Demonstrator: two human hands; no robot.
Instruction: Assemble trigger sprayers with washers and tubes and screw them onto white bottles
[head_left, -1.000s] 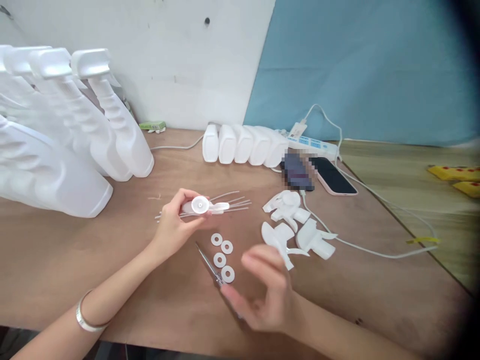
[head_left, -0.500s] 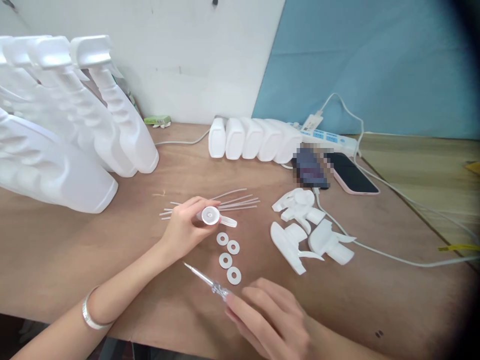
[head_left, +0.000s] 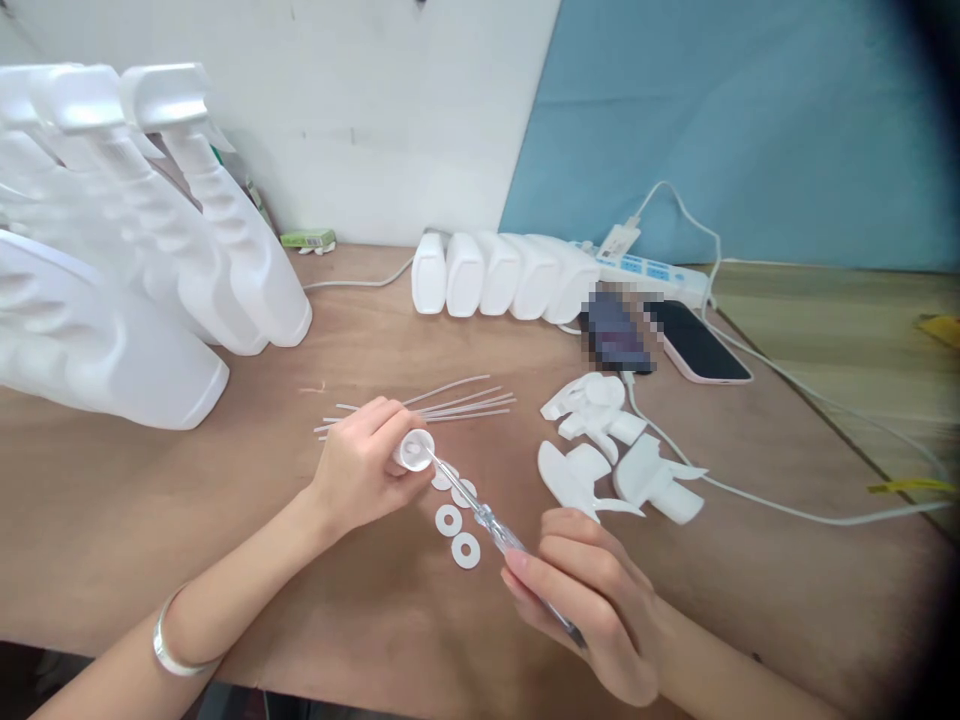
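Note:
My left hand (head_left: 367, 455) is closed around a white spray trigger head (head_left: 415, 450), its round open collar turned up towards me. My right hand (head_left: 592, 600) grips a slim screwdriver with a clear handle (head_left: 499, 527). The screwdriver's tip is at the collar's opening; whether it touches the inside I cannot tell. Several flat white ring washers (head_left: 466, 550) lie just below, two of them partly covered by the shaft. Thin clear tubes (head_left: 465, 405) lie behind my left hand.
Three more white trigger heads (head_left: 660, 480) lie to the right. White spray bottles (head_left: 262, 270) stand at the left, and several white bottles (head_left: 465, 275) lie in a row at the back. Two phones (head_left: 705, 342), a power strip (head_left: 660, 275) and a white cable (head_left: 787, 515) occupy the right side.
My right hand has brought the screwdriver up and right, its tip now at the collar of the trigger head. My left hand has tilted the trigger head, hiding its side piece.

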